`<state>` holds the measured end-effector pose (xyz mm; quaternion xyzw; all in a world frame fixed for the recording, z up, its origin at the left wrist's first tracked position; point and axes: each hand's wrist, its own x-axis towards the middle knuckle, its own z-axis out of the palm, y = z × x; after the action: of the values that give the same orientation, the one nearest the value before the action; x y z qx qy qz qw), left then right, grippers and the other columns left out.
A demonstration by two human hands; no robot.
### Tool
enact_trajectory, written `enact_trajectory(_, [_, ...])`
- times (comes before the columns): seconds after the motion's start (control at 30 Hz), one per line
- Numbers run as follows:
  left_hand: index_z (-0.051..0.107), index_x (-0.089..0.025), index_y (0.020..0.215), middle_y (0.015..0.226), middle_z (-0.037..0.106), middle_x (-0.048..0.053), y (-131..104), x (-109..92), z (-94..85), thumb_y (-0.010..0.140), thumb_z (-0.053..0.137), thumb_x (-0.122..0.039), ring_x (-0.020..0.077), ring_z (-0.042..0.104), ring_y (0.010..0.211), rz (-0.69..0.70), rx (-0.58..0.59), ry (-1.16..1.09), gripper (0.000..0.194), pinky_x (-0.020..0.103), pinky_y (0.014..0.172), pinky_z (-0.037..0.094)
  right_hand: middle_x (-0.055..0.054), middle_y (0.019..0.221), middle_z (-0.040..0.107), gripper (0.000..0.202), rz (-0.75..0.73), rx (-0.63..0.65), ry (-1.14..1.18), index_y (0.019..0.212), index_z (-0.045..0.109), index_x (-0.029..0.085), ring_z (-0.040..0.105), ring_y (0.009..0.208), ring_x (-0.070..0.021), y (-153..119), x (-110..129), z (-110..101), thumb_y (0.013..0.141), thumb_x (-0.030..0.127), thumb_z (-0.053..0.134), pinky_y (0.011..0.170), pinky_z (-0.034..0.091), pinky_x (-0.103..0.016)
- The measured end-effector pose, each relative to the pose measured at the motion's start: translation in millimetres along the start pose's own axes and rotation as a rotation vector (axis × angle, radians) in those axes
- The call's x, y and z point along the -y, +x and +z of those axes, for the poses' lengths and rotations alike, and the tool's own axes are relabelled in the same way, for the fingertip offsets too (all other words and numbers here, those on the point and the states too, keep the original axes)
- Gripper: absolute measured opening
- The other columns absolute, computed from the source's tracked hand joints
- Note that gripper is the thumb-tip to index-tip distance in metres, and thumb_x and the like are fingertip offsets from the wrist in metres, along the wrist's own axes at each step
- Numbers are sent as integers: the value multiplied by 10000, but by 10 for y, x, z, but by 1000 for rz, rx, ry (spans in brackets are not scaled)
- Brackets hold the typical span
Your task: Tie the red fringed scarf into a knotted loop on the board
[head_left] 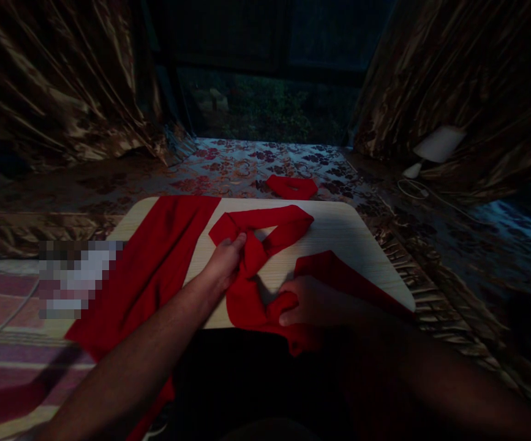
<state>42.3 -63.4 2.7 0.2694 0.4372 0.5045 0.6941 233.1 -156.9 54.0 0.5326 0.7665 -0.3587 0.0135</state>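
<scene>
A long red cloth strip (288, 217) lies looped and folded on a pale wooden board (338, 226). My left hand (228, 260) grips the strip where it crosses over itself, thumb on top. Lower down and to the right, my right hand (313, 301) is closed around a bunched part of the same red fabric. Its fingers are partly in shadow. Beyond that hand, a darker red piece (334, 272) stretches to the board's right edge; whether it joins the strip I cannot tell. A wide red cloth (164, 257) drapes over the board's left side.
Behind the board, a small red fabric loop (293, 187) rests on the patterned cover (256, 160). A white lamp (440, 144) with a cord leans at the right. Brown curtains (58, 79) flank a dark window. Striped bedding (12, 349) lies at left.
</scene>
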Motion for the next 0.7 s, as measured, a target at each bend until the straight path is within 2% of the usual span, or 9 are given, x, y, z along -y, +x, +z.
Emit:
enact_trajectory(0.1, [671, -103, 971, 826, 762, 108, -23, -85, 20, 970, 531, -183, 206, 760, 818, -28, -26, -124, 161, 353, 885, 611, -96, 914, 740, 130, 15, -101, -391, 909, 705, 166, 680, 806, -210, 42, -52, -275, 839, 261, 652, 706, 434, -274])
enact_trajectory(0.2, [662, -97, 1049, 835, 767, 108, 2, -141, 17, 1009, 475, -191, 203, 764, 828, -88, -42, -196, 213, 360, 899, 615, -138, 982, 734, 196, 123, -282, -631, 1010, 683, 167, 699, 873, -249, 105, -94, -445, 951, 219, 504, 753, 452, -310])
enact_trajectory(0.3, [644, -82, 1137, 866, 770, 125, 55, -149, -14, 1032, 436, -221, 198, 763, 803, -142, -52, -237, 272, 361, 897, 618, -149, 1012, 723, 217, 158, -407, -746, 1086, 638, 159, 700, 868, -262, 183, -165, -540, 981, 216, 457, 732, 453, -320])
enact_trajectory(0.4, [617, -82, 1221, 948, 772, 145, 99, -135, -53, 1037, 421, -229, 206, 764, 829, -146, -58, -267, 307, 387, 911, 615, -135, 984, 717, 203, 174, -450, -798, 1090, 620, 155, 687, 823, -253, 273, -283, -591, 982, 209, 457, 695, 434, -314])
enact_trajectory(0.47, [602, -90, 1255, 983, 771, 147, 118, -126, -76, 1035, 424, -225, 213, 765, 854, -138, -56, -284, 314, 400, 921, 611, -134, 976, 705, 211, 188, -542, -826, 1085, 621, 149, 669, 828, -246, 337, -379, -610, 987, 196, 441, 681, 413, -309])
enact_trajectory(0.57, [594, -87, 1266, 993, 768, 151, 123, -123, -97, 1032, 436, -226, 212, 765, 860, -130, -42, -299, 314, 400, 931, 607, -150, 1011, 683, 235, 107, -707, -871, 1071, 638, 137, 626, 914, -251, 435, -529, -614, 988, 164, 420, 709, 390, -315])
enact_trajectory(0.7, [624, -93, 1201, 968, 768, 141, 87, -122, -88, 1015, 477, -216, 211, 761, 850, -94, -33, -260, 267, 408, 926, 608, -144, 970, 667, 219, -88, -669, -913, 987, 668, 135, 579, 922, -253, 542, -713, -577, 959, 122, 452, 732, 363, -330])
